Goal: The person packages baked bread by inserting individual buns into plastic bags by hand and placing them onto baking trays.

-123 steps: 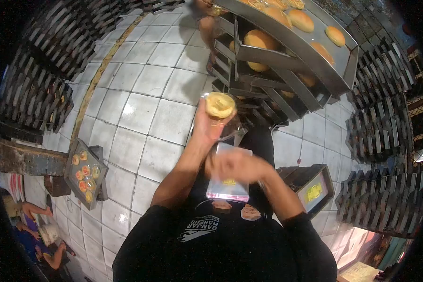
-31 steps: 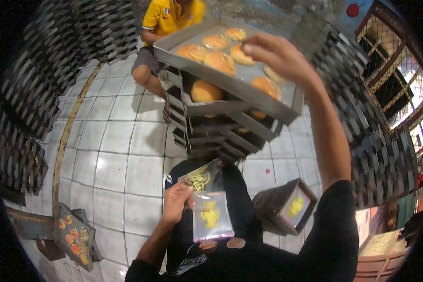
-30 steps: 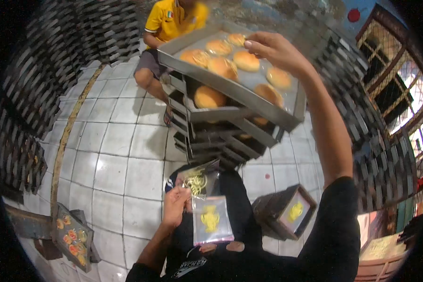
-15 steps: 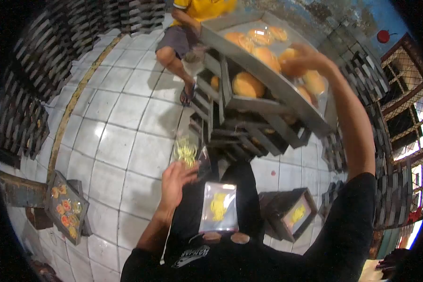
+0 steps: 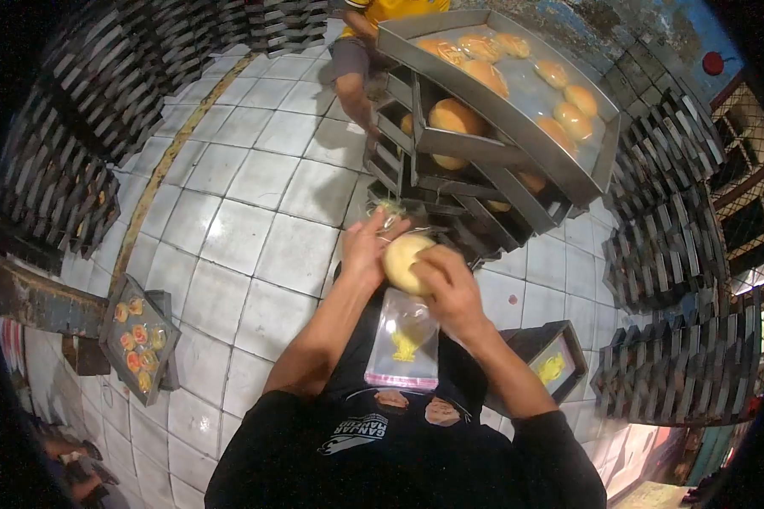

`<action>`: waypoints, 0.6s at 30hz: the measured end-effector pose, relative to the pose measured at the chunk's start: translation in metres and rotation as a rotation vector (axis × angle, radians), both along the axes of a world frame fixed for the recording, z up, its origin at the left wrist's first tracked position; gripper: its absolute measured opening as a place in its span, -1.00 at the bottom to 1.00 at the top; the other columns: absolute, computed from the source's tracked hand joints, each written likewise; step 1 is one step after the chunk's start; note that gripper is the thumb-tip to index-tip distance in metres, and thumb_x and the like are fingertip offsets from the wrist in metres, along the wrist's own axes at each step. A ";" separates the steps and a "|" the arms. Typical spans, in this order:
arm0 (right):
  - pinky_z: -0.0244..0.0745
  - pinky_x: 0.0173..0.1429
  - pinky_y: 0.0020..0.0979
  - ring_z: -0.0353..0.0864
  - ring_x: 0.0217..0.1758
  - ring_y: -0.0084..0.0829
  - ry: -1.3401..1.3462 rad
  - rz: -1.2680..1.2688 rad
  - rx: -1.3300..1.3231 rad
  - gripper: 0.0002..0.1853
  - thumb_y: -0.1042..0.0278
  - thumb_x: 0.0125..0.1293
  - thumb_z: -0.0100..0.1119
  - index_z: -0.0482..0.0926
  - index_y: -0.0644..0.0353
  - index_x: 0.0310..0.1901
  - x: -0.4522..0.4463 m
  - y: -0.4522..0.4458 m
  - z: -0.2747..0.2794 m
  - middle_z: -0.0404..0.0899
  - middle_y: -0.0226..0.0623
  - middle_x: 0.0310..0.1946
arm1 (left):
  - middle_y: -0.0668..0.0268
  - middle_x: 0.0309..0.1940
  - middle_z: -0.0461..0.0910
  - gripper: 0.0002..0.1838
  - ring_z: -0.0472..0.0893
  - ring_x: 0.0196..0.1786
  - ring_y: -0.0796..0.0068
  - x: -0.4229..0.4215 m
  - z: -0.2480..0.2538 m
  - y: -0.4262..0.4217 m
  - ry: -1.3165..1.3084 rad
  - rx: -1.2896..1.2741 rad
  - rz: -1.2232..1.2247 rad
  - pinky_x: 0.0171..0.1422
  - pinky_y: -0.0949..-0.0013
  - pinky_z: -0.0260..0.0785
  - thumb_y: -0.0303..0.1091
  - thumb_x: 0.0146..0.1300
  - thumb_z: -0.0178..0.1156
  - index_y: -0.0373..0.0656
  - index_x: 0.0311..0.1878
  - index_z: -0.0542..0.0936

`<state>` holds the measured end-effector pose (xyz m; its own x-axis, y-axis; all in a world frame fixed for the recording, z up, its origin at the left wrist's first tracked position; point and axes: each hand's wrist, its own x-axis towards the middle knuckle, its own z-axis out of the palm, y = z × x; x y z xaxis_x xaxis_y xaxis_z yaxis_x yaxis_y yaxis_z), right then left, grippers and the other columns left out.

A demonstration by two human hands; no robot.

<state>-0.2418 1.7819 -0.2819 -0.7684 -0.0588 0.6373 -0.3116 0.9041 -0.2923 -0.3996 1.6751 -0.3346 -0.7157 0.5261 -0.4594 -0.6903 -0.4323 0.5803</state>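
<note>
A round pale bun [image 5: 408,265] is gripped by my right hand [image 5: 452,290], its fingers bent over the bun's right side. Against the bun's upper left, my left hand [image 5: 367,248] holds a clear plastic bag [image 5: 389,215] with a yellow-green print. Below the bun, a stack of clear bags [image 5: 404,343] with a yellow print and a pink edge lies on my lap. Ahead and to the right, a metal tray [image 5: 492,106] bears several glossy buns [image 5: 580,100], on top of a pile of trays that also hold buns.
A person in a yellow shirt [image 5: 392,10] sits behind the tray pile. On the left, a small tray [image 5: 163,346] holds wrapped buns. A box [image 5: 570,386] with a yellow-printed bag stands at my right. Stacks of dark trays [image 5: 666,246] line both sides. Another person's limbs show at lower left.
My right hand has come back from the upper tray to my lap with a bun in it. My left hand has moved right, beside the bun. The view has shifted.
</note>
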 end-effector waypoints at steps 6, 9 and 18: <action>0.59 0.29 -0.06 0.59 0.23 0.07 0.094 -0.102 -0.012 -0.37 0.67 -0.09 0.42 0.57 0.22 0.14 0.009 0.011 -0.003 0.60 0.00 0.08 | 0.14 0.13 0.67 -0.58 0.70 0.12 0.25 0.029 0.026 -0.010 -0.008 0.114 -0.342 0.25 0.00 0.56 -0.03 0.55 0.08 -0.18 0.18 0.56; 0.46 0.45 0.03 0.57 0.27 0.09 -0.055 -0.174 -0.280 -0.40 0.65 -0.02 0.40 0.55 0.23 0.15 0.004 -0.013 -0.011 0.60 -0.02 0.11 | 0.14 0.11 0.69 -0.54 0.69 0.15 0.23 0.033 0.008 -0.013 -0.075 0.096 -0.330 0.37 0.04 0.49 0.01 0.54 0.03 -0.17 0.18 0.61; 0.07 0.64 0.14 0.42 0.48 0.07 -0.322 0.018 -0.430 -0.48 0.48 0.27 0.29 0.51 0.22 0.29 -0.006 -0.055 -0.043 0.53 0.06 0.30 | 0.07 0.21 0.65 -0.47 0.61 0.30 0.10 0.037 -0.027 -0.047 -0.178 0.225 -0.171 0.50 0.05 0.39 0.03 0.56 -0.03 -0.25 0.27 0.54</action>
